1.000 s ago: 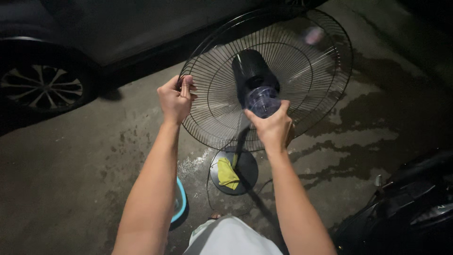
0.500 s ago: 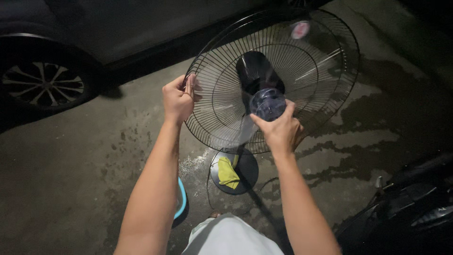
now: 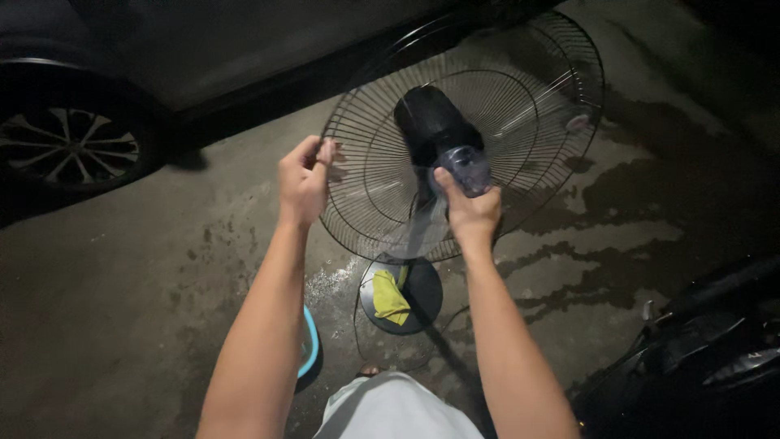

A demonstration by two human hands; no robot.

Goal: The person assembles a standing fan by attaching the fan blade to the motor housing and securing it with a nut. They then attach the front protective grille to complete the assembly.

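While the dark car [image 3: 162,49] with its wheel [image 3: 69,146] stands behind and a black scooter [image 3: 699,358] waits at my right, the wet concrete floor [image 3: 122,309] carries the standing fan between them, so the water can run away freely. I keep the wire fan guard [image 3: 520,106] tilted toward me, because in this way its centre is easy to reach from above. My left hand [image 3: 302,180] is at the left rim of the guard with fingers curled; I think it pinches a wire to stop the guard from turning, but the grip is not fully clear. My right hand [image 3: 471,213] is closed around the transparent blade hub [image 3: 470,168], which sits in front of the black motor housing [image 3: 431,122] in the middle of the guard. Below, the round fan base [image 3: 418,284] holds the stand upright, and a yellow cloth [image 3: 391,298] lies on it, near for wiping. A blue basin [image 3: 309,345] shows its edge beside my left arm.
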